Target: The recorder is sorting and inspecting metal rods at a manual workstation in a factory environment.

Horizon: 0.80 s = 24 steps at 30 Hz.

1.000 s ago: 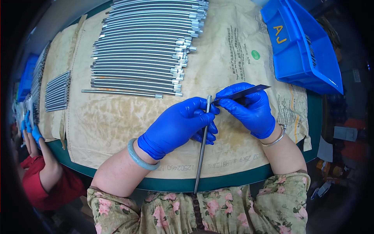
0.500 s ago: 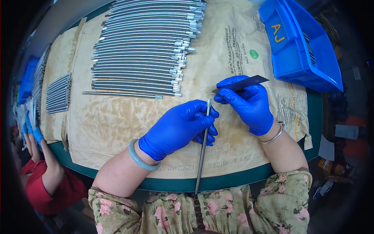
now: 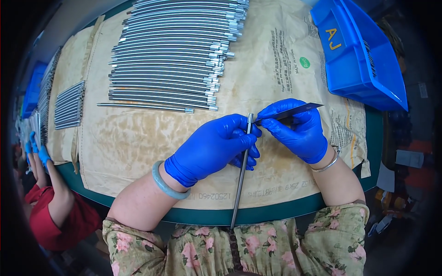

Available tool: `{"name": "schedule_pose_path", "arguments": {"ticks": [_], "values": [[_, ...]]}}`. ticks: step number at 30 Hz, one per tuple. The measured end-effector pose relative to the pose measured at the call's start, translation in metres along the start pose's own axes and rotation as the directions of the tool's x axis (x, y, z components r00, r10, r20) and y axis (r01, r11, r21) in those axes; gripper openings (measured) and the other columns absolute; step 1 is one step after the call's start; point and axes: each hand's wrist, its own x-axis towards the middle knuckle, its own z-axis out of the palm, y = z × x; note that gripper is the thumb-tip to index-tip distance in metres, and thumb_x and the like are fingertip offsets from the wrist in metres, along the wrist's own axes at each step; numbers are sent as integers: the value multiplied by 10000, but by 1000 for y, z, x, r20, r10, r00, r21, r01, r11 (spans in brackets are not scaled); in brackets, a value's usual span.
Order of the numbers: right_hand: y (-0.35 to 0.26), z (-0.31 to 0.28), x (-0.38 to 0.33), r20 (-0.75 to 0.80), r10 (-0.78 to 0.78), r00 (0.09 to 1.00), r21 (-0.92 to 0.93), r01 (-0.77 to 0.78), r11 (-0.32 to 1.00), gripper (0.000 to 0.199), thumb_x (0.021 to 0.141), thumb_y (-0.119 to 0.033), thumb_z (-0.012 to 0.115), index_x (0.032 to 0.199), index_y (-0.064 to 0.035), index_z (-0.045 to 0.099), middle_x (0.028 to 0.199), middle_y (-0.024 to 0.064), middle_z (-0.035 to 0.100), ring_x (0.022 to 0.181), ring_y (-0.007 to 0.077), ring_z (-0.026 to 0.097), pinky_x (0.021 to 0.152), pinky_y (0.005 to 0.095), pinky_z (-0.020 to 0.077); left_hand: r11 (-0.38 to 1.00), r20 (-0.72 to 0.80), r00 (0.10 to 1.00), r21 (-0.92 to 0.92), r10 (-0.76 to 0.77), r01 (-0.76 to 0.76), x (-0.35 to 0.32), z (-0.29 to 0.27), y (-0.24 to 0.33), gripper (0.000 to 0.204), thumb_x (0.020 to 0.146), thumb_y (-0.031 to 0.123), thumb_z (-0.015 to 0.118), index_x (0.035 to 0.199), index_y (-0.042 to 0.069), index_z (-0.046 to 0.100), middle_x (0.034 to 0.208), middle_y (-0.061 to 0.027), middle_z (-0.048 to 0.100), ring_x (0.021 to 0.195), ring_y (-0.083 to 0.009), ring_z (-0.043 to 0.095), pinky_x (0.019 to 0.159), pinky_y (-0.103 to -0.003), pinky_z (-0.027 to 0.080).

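Observation:
My left hand (image 3: 212, 149), in a blue glove, is closed round a slim metal rod (image 3: 239, 186) near its upper end. The rod slants down toward my body, its shiny stepped tip standing up above my fingers. My right hand (image 3: 298, 132), gloved in blue too, pinches a thin dark flat blade (image 3: 299, 109). The blade's near end points at the rod just below its tip; whether the two touch I cannot tell. Beyond my hands, a large row of similar metal rods (image 3: 168, 60) lies side by side. One single rod (image 3: 142, 107) sits at the near edge of that row.
Brown paper sheeting (image 3: 124, 152) covers the green table (image 3: 184, 216). A blue plastic bin (image 3: 340, 60) stands at the far right. On the left lies a smaller group of rods (image 3: 69, 105). Beyond it, a co-worker's gloved hands (image 3: 43, 154) handle rods near another blue bin (image 3: 33, 89).
My right hand has moved down, bringing the blade from above and right of the rod's tip to beside it. My left hand keeps its hold on the rod, nearly still.

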Motion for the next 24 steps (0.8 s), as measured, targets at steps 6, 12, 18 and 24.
{"name": "schedule_pose_path", "arguments": {"ticks": [6,12,18,24], "values": [[0,0,1,-72,-35,997,-52,32,998,148,755,22,594,902,11,603,837,80,619,760,120,595,676,231,488,999,-1,1000,34,8,-8,1,3,0,194,845,65,491,1026,-3,500,789,-114,603,719,-209,620,638,-289,516],[-3,-4,1,-133,81,988,-185,-105,977,197,768,70,552,958,18,544,893,124,600,834,179,598,738,278,498,1000,0,1000,16,3,-3,0,6,0,188,844,65,492,1018,-5,498,787,-114,603,716,-206,620,634,-288,516],[0,-5,-3,-125,-56,991,-29,53,998,162,756,46,579,915,13,581,860,96,610,786,142,597,694,247,493,1000,-5,1000,15,-3,3,-1,8,2,175,844,59,491,1006,-8,499,780,-113,604,707,-204,621,626,-280,515],[-3,0,-3,-43,-52,998,-4,52,999,149,748,41,592,894,11,598,845,79,615,771,124,594,685,241,493,1000,-20,1000,29,-5,6,0,5,2,164,843,48,487,997,-6,500,775,-113,605,698,-202,622,620,-272,515]]}}
